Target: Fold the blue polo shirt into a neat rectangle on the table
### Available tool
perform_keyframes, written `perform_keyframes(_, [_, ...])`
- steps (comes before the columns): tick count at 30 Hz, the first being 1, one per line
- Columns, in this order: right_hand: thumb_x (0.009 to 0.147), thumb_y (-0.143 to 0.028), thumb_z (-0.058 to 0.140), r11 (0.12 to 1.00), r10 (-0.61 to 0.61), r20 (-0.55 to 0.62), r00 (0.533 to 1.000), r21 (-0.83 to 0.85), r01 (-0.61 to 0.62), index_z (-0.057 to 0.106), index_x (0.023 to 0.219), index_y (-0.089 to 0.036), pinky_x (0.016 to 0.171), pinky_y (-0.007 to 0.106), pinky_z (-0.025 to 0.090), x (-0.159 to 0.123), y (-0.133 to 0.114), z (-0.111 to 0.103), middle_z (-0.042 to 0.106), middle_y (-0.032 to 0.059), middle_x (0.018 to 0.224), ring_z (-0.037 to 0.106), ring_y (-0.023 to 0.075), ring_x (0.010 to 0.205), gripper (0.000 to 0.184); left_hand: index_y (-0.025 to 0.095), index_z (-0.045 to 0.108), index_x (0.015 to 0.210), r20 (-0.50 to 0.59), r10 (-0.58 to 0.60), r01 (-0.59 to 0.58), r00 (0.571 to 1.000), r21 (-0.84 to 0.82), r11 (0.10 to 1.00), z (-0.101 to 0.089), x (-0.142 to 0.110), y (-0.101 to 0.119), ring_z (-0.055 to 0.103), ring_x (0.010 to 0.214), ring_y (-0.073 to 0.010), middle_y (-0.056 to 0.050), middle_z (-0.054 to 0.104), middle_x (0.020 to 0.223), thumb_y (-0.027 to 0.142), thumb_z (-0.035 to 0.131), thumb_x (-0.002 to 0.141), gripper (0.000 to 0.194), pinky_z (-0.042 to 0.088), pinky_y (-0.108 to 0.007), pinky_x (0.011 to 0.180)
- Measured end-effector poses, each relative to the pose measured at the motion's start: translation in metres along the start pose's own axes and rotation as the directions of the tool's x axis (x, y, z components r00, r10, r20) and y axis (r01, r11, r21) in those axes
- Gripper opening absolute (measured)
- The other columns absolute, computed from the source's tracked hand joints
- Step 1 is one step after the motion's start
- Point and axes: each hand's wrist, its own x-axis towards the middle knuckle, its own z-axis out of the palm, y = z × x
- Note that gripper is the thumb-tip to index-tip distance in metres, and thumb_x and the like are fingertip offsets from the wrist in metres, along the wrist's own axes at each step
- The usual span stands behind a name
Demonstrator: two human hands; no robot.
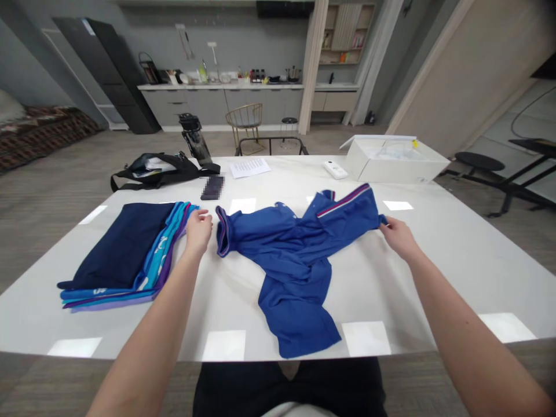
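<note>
- Head view: blue shirt (295, 255) sprawls crumpled across the desk (434, 272), long axis left-right, between both hands.
- Right hand (397, 234) pinches its sleeve; left hand (198, 229) loosely curled, holding nothing, beside collar.

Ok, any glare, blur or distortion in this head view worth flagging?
Head view: bright square light reflections dot the glossy white table, without covering the blue shirt; wide-angle bending shows at the edges; a dark item near the black bag is pixelated; both hands, left and right, look sharp.
</note>
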Motion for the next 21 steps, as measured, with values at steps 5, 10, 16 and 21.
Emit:
perform_keyframes(5, [0.071,-0.022,0.050,0.977,0.144,-0.204,0.968,-0.125,-0.172,0.074,0.108,-0.014,0.086,0.041,0.048,0.000,0.021,0.004,0.065,0.0178,0.113,0.060,0.0236,0.081,0.045,0.021,0.068,0.109,0.231,0.495,-0.538,0.837,0.189,0.821,0.025,-0.038,0.014,0.063,0.104,-0.0254,-0.010,0.065,0.111,0.026,0.052,0.090,0.026,0.046,-0.040,0.102])
perform_keyframes(10, [0.086,-0.045,0.058,0.996,-0.084,-0.119,0.989,-0.032,0.080,0.068,0.120,-0.018,0.093,0.039,0.047,0.010,-0.043,0.034,0.066,0.0147,0.121,0.061,0.0229,0.088,0.044,0.022,0.069,0.118,0.584,0.522,-0.683,0.622,0.079,0.726,0.091,-0.046,0.041,0.060,0.122,-0.0278,-0.013,0.069,0.126,0.038,0.046,0.099,0.034,0.038,-0.041,0.112])
perform_keyframes(16, [0.073,-0.041,0.076,1.000,-0.013,0.342,0.940,0.007,0.012,0.070,0.094,-0.019,0.085,0.037,0.049,0.020,-0.094,0.070,0.073,0.0076,0.091,0.065,0.0254,0.087,0.032,0.019,0.073,0.110,0.823,0.188,-0.616,0.536,0.230,0.753,0.139,-0.044,0.049,0.065,0.114,-0.0361,-0.018,0.072,0.115,0.037,0.071,0.079,0.036,0.042,-0.045,0.103])
perform_keyframes(21, [0.074,-0.034,0.071,0.933,-0.347,0.615,0.708,0.308,0.189,0.074,0.094,-0.021,0.089,0.035,0.050,0.002,-0.099,0.033,0.073,0.0043,0.098,0.065,0.0233,0.094,0.024,0.026,0.072,0.081,0.892,0.234,-0.585,0.388,0.042,0.810,0.095,-0.030,0.061,0.065,0.080,-0.0258,-0.003,0.071,0.082,0.026,0.074,0.062,0.019,0.046,-0.032,0.075])
